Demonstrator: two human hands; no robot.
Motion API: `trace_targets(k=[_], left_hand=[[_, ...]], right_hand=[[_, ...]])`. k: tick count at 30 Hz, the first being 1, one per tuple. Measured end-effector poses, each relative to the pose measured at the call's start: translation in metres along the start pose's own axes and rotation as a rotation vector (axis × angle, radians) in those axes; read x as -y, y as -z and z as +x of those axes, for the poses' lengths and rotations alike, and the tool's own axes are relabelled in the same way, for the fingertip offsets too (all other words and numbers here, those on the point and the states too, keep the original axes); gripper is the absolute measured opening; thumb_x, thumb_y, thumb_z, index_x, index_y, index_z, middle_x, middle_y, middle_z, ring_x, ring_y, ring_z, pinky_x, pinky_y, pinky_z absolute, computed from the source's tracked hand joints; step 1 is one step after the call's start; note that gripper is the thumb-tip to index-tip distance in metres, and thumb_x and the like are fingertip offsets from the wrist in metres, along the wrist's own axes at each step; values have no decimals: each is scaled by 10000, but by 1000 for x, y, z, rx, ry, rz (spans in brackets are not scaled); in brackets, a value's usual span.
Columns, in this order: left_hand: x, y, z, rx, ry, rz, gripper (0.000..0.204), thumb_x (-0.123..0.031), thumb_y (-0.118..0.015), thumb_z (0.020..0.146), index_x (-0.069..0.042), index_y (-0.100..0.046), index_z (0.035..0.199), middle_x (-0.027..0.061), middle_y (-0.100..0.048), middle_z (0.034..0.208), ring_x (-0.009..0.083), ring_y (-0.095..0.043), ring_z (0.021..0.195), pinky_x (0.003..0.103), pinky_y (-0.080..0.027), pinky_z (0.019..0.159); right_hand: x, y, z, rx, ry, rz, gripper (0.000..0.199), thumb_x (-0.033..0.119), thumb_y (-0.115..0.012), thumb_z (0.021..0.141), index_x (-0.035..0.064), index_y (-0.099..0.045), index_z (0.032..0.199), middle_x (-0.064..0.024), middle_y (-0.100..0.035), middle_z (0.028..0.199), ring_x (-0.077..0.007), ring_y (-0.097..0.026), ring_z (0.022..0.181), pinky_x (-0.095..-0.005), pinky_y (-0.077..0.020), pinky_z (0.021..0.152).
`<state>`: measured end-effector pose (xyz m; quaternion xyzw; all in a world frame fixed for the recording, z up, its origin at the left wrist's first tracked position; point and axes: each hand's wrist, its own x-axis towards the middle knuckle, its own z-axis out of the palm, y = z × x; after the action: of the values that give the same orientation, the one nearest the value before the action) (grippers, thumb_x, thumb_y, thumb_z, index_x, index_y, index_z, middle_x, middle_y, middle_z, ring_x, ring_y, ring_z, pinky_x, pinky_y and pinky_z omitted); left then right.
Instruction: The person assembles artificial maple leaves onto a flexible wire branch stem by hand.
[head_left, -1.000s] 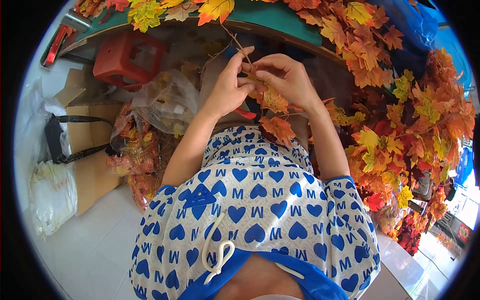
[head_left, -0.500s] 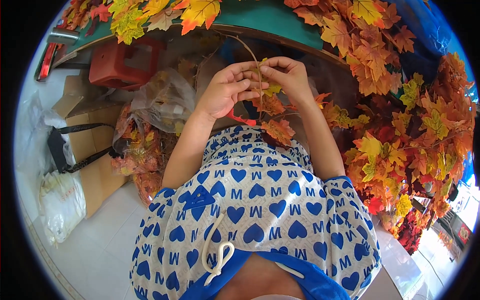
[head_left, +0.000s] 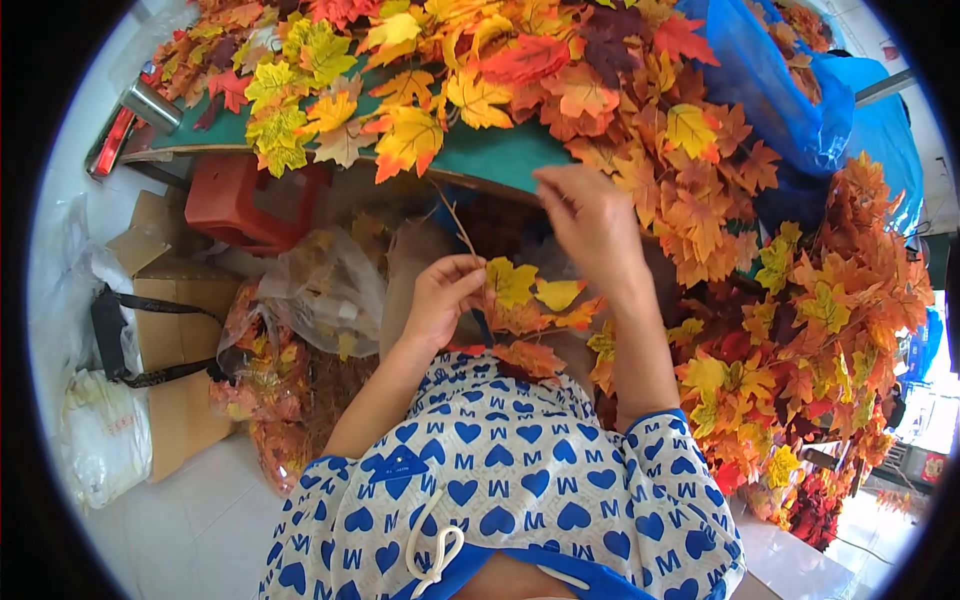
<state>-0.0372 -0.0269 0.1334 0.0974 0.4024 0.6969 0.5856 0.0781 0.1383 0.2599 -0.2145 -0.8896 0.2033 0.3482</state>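
My left hand (head_left: 447, 300) is closed in a pinch on the thin brown stem of an artificial maple-leaf garland in front of my lap. The stem (head_left: 460, 228) sticks up past my fingertips. Just right of those fingers hang a yellow leaf (head_left: 511, 283) and an orange leaf (head_left: 530, 357). Higher up, at the table's near edge, is my right hand (head_left: 598, 228), apart from the garland. Its fingers are bent and smeared by motion, so I cannot see whether they hold anything. Loose yellow-orange leaves (head_left: 410, 138) lie nearby on the green tabletop (head_left: 490, 152).
A large heap of orange leaves (head_left: 830, 290) stands at the right, below a blue plastic bag (head_left: 775, 90). Under the table is a red plastic stool (head_left: 240, 205). To the left are a clear bag of leaves (head_left: 325, 290) and a cardboard box (head_left: 180, 320) with a black strap.
My right hand has left the stem and moved up and right to the table edge. My left hand still pinches the stem. The view has tilted up, showing more leaves on the table.
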Motion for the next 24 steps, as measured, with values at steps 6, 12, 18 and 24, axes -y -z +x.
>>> trace_targets(k=[6,12,18,24], left_hand=[[-11,8,-7,-18,7,19,161,-61,-616,858,-15,-596,1011,58,-636,857,154,-652,716,279,-551,651],[-14,20,-16,6,-18,-38,156,-54,-618,856,-17,-601,1006,61,-636,861,155,-655,728,268,-553,644],[-13,39,-11,17,-23,-81,162,-55,-608,862,-11,-586,1017,78,-635,867,165,-658,716,269,-557,638],[-11,49,-23,-27,-13,-119,143,-56,-593,874,-9,-562,1005,95,-630,883,167,-660,722,263,-561,638]], right_hand=[[-31,38,86,-131,136,-347,152,35,-582,818,21,-646,955,-161,-634,889,-334,-615,792,-380,-498,696],[-47,31,122,-78,332,-541,288,13,-532,776,34,-603,1055,-142,-608,1017,-326,-576,954,-385,-483,814],[-11,-47,90,230,556,-261,295,56,-543,762,76,-599,1051,-112,-564,1027,-277,-574,909,-358,-506,734],[-21,-111,69,241,356,-436,267,84,-552,749,83,-596,1012,-96,-492,965,-261,-574,873,-327,-506,689]])
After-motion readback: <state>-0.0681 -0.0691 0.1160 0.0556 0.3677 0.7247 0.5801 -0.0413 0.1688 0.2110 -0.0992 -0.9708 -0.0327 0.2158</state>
